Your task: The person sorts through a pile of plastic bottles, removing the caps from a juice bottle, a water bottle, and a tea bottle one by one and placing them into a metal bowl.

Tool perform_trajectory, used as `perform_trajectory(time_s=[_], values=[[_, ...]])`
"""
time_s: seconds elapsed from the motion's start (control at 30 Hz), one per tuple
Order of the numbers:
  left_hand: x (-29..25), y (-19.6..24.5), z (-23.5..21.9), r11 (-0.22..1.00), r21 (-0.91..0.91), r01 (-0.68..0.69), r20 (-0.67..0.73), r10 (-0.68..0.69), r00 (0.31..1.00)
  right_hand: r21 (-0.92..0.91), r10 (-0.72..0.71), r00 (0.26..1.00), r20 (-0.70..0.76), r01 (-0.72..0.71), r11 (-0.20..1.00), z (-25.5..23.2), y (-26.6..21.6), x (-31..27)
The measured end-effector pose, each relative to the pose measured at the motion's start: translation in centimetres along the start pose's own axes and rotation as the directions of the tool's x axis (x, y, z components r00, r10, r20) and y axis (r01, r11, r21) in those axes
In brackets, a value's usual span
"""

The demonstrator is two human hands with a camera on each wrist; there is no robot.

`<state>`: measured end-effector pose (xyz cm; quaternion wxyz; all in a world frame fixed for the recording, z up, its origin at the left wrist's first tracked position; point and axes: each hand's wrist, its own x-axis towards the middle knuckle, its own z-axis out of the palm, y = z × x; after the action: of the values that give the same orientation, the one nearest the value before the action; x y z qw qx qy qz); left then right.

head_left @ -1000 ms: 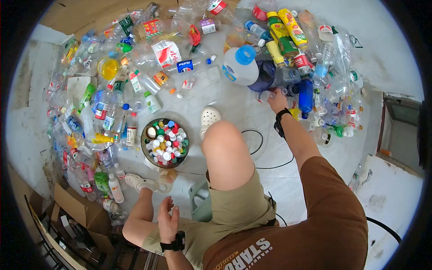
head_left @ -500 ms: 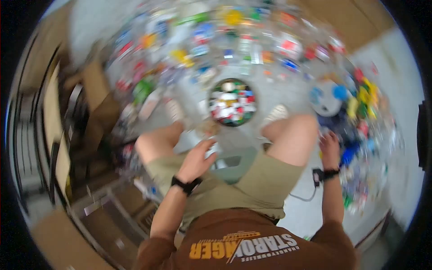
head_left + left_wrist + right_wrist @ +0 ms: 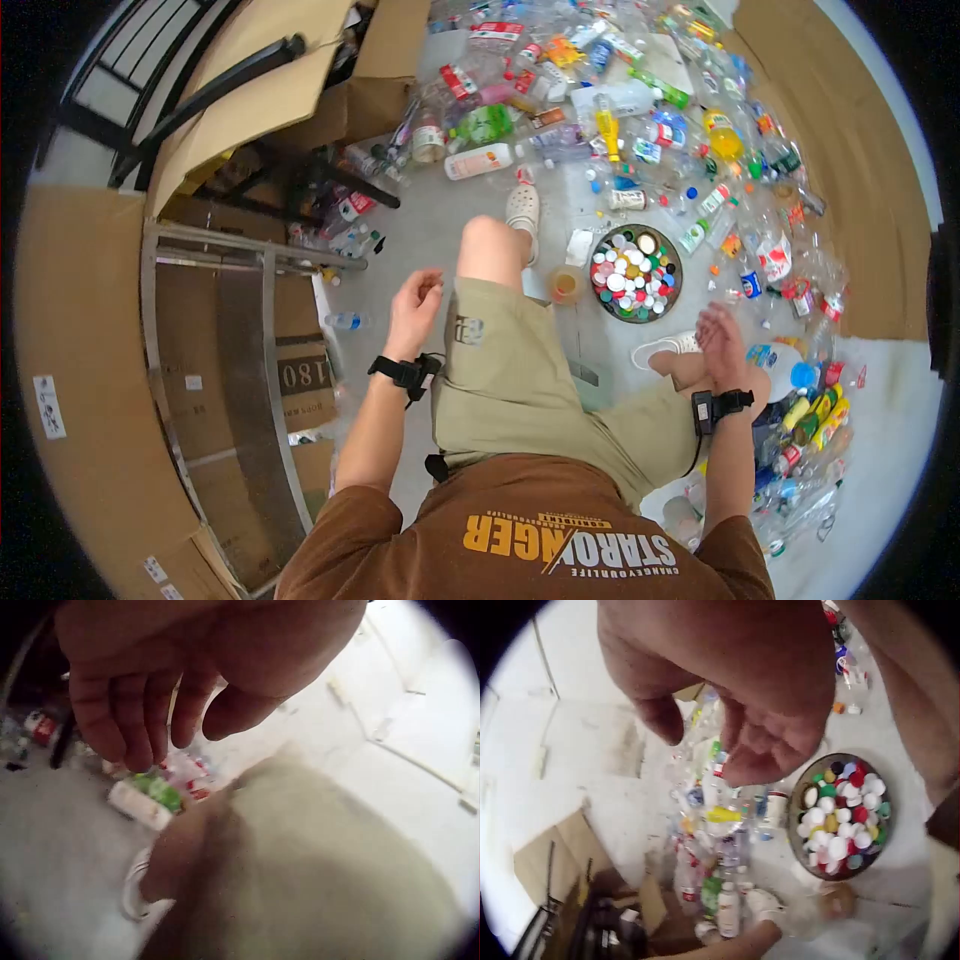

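My left hand [image 3: 415, 310] hangs in the air beside the left knee, fingers loosely bent with nothing in them. In the left wrist view that hand [image 3: 202, 667] shows an empty palm. Over the other knee hovers my right hand [image 3: 722, 345], also holding nothing. The right wrist view shows the right hand's fingers [image 3: 769, 754] relaxed and apart from the thumb. Nearest to it on the floor stands a round bowl [image 3: 597, 302] full of bottle caps [image 3: 632, 270] in white, red, green and yellow.
A wide heap of empty plastic bottles [image 3: 485, 122] curves from the far side round to the right. On the left are cardboard boxes [image 3: 90, 330] and a metal frame [image 3: 268, 360]. A clear cup [image 3: 567, 285] stands near the bowl. One small bottle [image 3: 345, 321] lies near the frame.
The head view has swung left, bringing the boxes and frame in. My right hand has come away from the bottles at the right to above the knee. My left hand has moved out to the left.
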<state>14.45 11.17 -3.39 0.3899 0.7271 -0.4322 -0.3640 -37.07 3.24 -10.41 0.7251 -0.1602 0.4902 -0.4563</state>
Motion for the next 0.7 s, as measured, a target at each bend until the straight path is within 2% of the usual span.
perform_trajectory(time_s=[0.07,0.1,0.17,0.23,0.27,0.3,0.33,0.37,0.4,0.5,0.53,0.63,0.7], values=[[-1.6,-5.2,-2.1,0.971,0.173,0.168,-0.004,-0.170,0.985,-0.029,0.264,0.959,-0.100,-0.268,0.963,-4.1,2.6,3.2],[-2.8,-8.4,-2.9,0.933,0.258,0.251,-0.009,-0.257,0.966,-0.099,0.230,0.965,-0.123,-0.243,0.965,-3.5,2.8,3.3],[-6.5,-20.5,-3.1,0.874,0.341,0.346,-0.017,-0.362,0.932,-0.230,0.143,0.976,-0.163,-0.178,0.957,-2.3,2.2,3.2],[-11.9,-25.8,-2.3,0.720,0.433,0.543,0.055,-0.622,0.781,-0.221,0.153,0.967,-0.205,-0.198,0.955,-1.5,2.0,3.0],[-14.2,-24.7,-2.4,0.684,0.643,0.344,0.226,-0.599,0.768,-0.226,0.161,0.962,-0.220,-0.211,0.951,-1.8,2.1,3.1],[-17.2,-31.7,-1.4,0.535,0.762,0.364,0.250,-0.762,0.597,-0.228,0.168,0.957,-0.238,-0.223,0.948,-1.9,2.2,3.2],[-21.5,-39.2,-0.3,0.577,0.665,0.474,0.238,-0.766,0.597,-0.242,0.160,0.963,-0.219,-0.212,0.947,-1.8,2.2,3.2],[-23.2,-38.0,-0.6,0.659,0.678,0.325,0.396,-0.700,0.595,-0.254,0.152,0.967,-0.203,-0.202,0.946,-1.7,2.3,3.0],[-24.3,-36.5,-0.9,0.732,0.660,0.169,0.547,-0.622,0.561,-0.265,0.144,0.971,-0.190,-0.192,0.945,-1.8,2.4,2.8],[-24.9,-36.8,1.5,0.809,0.398,0.432,0.456,-0.583,0.672,-0.302,0.150,0.972,-0.180,-0.200,0.932,-1.9,2.5,2.5],[-24.0,-35.9,1.9,0.821,0.277,0.499,0.445,-0.570,0.691,-0.307,0.152,0.969,-0.193,-0.207,0.929,-1.9,2.5,2.4],[-17.2,-31.7,2.6,0.769,-0.107,0.630,0.393,-0.549,0.737,-0.310,0.152,0.961,-0.229,-0.220,0.925,-1.3,2.2,2.0],[-12.1,-29.4,2.1,0.748,-0.139,0.649,0.373,-0.567,0.734,-0.296,0.143,0.956,-0.256,-0.218,0.930,-0.6,2.1,1.5]])
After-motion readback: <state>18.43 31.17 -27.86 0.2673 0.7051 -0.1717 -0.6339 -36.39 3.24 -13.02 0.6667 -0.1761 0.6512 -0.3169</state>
